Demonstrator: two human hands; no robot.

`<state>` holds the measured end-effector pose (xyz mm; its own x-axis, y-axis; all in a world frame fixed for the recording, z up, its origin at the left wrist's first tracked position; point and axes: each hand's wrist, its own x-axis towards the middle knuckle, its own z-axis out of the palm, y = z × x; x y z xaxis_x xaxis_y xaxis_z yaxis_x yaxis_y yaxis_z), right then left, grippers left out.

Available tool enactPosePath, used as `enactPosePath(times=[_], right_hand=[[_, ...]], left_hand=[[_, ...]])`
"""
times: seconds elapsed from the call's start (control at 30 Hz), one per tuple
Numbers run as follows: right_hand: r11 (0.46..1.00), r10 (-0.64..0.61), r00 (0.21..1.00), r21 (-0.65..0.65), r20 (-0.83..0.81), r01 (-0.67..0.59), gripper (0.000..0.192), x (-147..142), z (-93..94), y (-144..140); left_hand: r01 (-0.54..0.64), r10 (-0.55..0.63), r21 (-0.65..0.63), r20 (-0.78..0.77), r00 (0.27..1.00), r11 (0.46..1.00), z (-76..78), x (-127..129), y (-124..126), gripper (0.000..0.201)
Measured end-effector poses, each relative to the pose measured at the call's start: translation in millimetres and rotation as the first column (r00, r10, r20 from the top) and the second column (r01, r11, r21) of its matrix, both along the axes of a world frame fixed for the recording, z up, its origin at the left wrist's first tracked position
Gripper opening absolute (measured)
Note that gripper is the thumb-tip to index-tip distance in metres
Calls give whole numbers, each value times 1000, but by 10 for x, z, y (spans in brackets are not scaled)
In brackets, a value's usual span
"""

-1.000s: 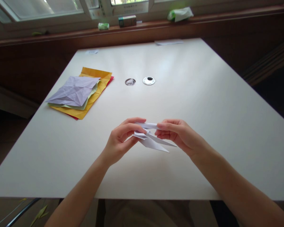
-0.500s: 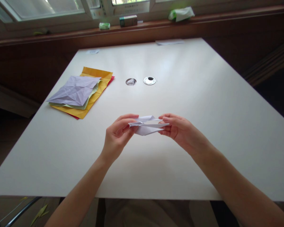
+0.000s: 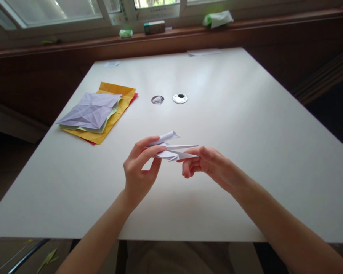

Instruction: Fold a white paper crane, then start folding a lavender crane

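Holds a folded white paper [image 3: 177,155] above the near middle of the white table [image 3: 188,213], pinching its left end narrowly between thumb and fingers of the left hand [image 3: 134,167]. Brings the right hand [image 3: 210,161] to its pointed ends with index outstretched and other fingers half curled; cannot tell whether gripping. Slants both forearms inward. Cannot read the print on the window strip [image 3: 157,10] beyond.

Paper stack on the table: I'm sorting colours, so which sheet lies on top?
The creased lavender sheet: it alone is uncovered, while the pale green sheet, yellow sheet and red sheet peek out beneath.
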<state>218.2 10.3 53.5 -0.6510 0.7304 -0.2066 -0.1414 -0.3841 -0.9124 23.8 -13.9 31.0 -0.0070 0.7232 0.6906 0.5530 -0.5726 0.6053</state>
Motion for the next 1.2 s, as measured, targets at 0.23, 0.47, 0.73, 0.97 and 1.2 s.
enactPosePath(times=[0.23, 0.47, 0.73, 0.97, 1.2], right_hand=[[991, -11, 993, -130, 121, 27, 22, -23, 15, 31], [960, -91, 987, -253, 129, 122, 12, -29, -65, 64], [812, 130, 984, -556, -121, -175, 33, -60, -120, 44], [889, 154, 978, -411, -143, -201, 33, -112, -100, -53], [927, 137, 991, -352, -6, -130, 18, -123, -39, -66]], left_hand=[[9, -6, 40, -56, 998, 999, 24, 14, -10, 23], [76, -67, -139, 68, 995, 987, -12, 24, -23, 21], [80, -77, -38, 76, 994, 996, -23, 12, -33, 23], [160, -147, 164, -84, 985, 973, -37, 16, -48, 35], [181, -177, 87, -57, 983, 980, -28, 45, -60, 30]])
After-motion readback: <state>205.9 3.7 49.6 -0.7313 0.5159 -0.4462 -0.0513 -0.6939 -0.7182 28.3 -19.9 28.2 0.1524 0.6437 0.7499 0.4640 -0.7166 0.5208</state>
